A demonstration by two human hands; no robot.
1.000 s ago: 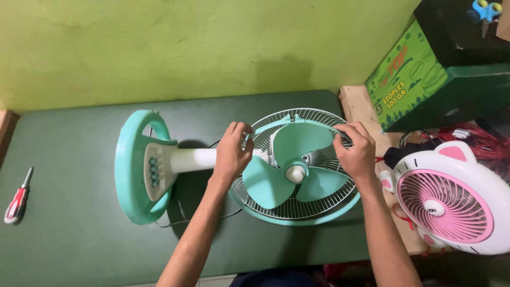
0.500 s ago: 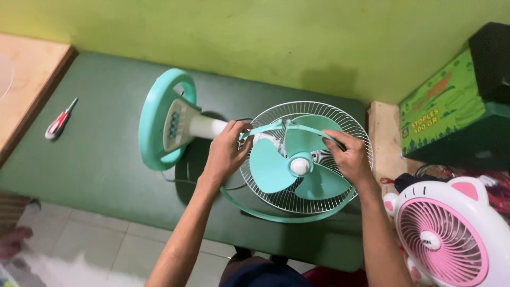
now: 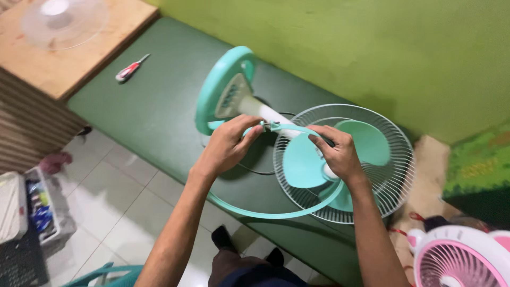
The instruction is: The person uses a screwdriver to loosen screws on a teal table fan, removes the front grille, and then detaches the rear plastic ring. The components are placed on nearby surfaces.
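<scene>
Teal rim ring [image 3: 276, 212] now clear of grille [image 3: 396, 159]

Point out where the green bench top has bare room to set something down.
Bare: green mat between screwdriver and fan base. Crowded: around the fan guard, where left hand and right hand hold the teal ring.

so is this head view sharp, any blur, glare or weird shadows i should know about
Head view: mostly sharp, slight softness on the left hand and right hand; soft even light, no harsh glare; the fan stand casts a faint shadow on the green table; the tilted frame skews the table edges; the pink fan is cropped.
</scene>
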